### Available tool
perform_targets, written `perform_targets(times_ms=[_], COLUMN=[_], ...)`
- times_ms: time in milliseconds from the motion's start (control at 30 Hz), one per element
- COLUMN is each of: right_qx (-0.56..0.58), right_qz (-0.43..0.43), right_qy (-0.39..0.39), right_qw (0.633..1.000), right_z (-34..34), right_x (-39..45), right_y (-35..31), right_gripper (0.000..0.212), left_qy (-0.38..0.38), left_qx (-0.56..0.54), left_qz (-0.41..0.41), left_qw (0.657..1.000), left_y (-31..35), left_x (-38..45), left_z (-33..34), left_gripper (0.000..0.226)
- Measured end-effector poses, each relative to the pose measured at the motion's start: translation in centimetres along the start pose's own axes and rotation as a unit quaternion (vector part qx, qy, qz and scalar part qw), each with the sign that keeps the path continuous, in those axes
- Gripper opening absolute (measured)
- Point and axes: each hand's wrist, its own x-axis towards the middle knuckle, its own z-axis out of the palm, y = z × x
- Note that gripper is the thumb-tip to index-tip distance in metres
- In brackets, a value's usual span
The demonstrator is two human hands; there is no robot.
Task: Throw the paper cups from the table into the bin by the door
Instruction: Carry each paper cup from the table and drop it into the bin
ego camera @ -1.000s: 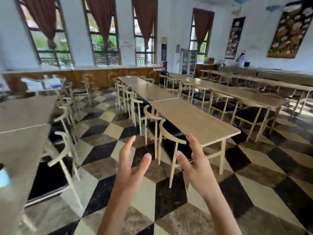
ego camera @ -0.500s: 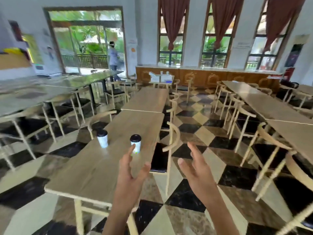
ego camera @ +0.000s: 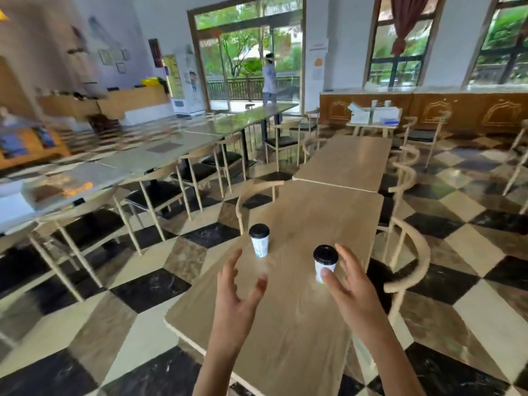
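Observation:
Two white paper cups with black lids stand upright on a long wooden table (ego camera: 288,332). The left cup (ego camera: 259,243) is a little farther from me than the right cup (ego camera: 325,262). My left hand (ego camera: 238,292) hovers open just short of the left cup, fingers spread, holding nothing. My right hand (ego camera: 354,290) is open beside the right cup, its thumb in front of the cup's lower part; whether it touches the cup I cannot tell. No bin shows in this view.
Wooden chairs (ego camera: 408,252) line both sides of the table. More tables (ego camera: 347,161) stretch toward an open doorway (ego camera: 248,64), where a person (ego camera: 270,78) stands outside. The floor is a black, cream and brown checker pattern. A counter (ego camera: 128,101) runs along the left wall.
My view has swung left, from a row of bare tables to the table with the two cups. Both open hands now reach over that table, close to the cups.

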Motion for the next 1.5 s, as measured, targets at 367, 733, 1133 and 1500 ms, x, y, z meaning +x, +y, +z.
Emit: perform_targets(times_ms=[367,733,1133,1500], right_qx=[0.009,-0.02,-0.041,-0.051], right_qz=[0.061,0.169,0.247,0.278], right_qy=[-0.047,-0.013,-0.003,0.019], right_qw=[0.997,0.985,0.968,0.959], right_z=[7.4,17.3,22.5,22.4], right_x=[14.0,26.2,32.4,32.5], right_y=[5.6,12.4,16.6,18.1], right_gripper=[0.066,0.064,0.065,0.066], left_qy=[-0.018,-0.08,-0.148,-0.191], left_qx=[0.048,0.105,0.183,0.208], left_qz=[-0.058,-0.115,-0.118,-0.13], left_qw=[0.997,0.985,0.965,0.951], left_y=[-9.1,-21.5,-29.9,-32.0], left_x=[15.2,31.7,38.8,39.9], left_z=[2.0,5.9,10.8,12.1], left_gripper=[0.078,0.076,0.089,0.079])
